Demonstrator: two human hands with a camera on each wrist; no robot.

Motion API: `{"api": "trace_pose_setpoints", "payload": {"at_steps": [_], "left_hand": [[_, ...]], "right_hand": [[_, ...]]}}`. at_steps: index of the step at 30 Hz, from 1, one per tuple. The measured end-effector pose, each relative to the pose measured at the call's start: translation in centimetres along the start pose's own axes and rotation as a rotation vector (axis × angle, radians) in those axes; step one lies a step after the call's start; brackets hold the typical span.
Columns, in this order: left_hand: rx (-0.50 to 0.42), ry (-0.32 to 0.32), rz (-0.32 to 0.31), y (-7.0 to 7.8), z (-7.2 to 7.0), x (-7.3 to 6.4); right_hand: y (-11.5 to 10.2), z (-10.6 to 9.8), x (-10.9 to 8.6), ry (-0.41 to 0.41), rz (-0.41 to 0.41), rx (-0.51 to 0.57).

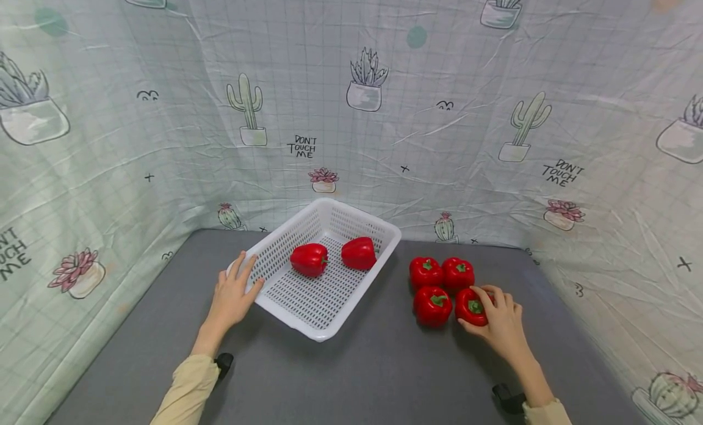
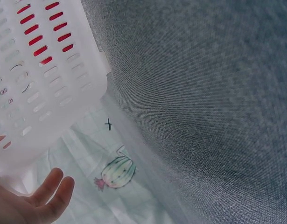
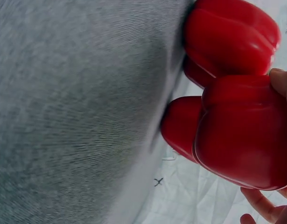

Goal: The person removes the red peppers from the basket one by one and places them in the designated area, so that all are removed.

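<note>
My right hand (image 1: 502,327) grips a red bell pepper (image 1: 470,307), thumb on one side and fingers on the other. In the right wrist view this bell pepper (image 3: 246,135) is held a little above the tabletop. Beside it in the head view stand three more red bell peppers (image 1: 432,306), close together with green stems up. My left hand (image 1: 230,298) rests at the left rim of a white perforated plastic basket (image 1: 351,312), fingers spread and fairly straight. Inside the basket two red bell peppers (image 1: 309,260) lie on their sides, one left and one right.
The grey tabletop (image 1: 373,376) runs under everything. A pale cloth (image 1: 329,119) printed with potted cacti hangs behind and along both sides. The basket stands at an angle left of the upright peppers, near the back edge.
</note>
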State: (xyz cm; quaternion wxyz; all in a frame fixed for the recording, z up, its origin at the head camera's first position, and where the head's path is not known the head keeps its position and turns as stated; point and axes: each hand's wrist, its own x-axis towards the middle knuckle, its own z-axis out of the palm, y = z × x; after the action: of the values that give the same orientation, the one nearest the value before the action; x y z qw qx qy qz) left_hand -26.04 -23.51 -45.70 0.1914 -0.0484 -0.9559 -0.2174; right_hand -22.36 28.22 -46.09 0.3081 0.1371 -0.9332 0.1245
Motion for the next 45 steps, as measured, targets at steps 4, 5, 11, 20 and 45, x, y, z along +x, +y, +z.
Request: {"api": "trace_pose_setpoints", "payload": {"at_steps": [4, 5, 11, 20, 45], "left_hand": [[0.0, 0.001, 0.002, 0.1, 0.0, 0.0], [0.0, 0.002, 0.002, 0.1, 0.0, -0.1], [0.0, 0.001, 0.004, 0.1, 0.0, -0.2], [0.002, -0.006, -0.005, 0.1, 0.1, -0.2], [0.163, -0.084, -0.075, 0.8, -1.8, 1.9]], "right_hand": [[0.3, 0.5, -0.1, -0.014, -0.001, -0.012], [0.4, 0.6, -0.1, -0.017, -0.003, -0.013], [0.8, 1.2, -0.3, -0.042, -0.015, -0.022], [1.2, 1.5, -0.1, -0.089, -0.02, -0.018], [2.0, 1.8, 0.4, -0.297, 0.056, 0.007]]}}
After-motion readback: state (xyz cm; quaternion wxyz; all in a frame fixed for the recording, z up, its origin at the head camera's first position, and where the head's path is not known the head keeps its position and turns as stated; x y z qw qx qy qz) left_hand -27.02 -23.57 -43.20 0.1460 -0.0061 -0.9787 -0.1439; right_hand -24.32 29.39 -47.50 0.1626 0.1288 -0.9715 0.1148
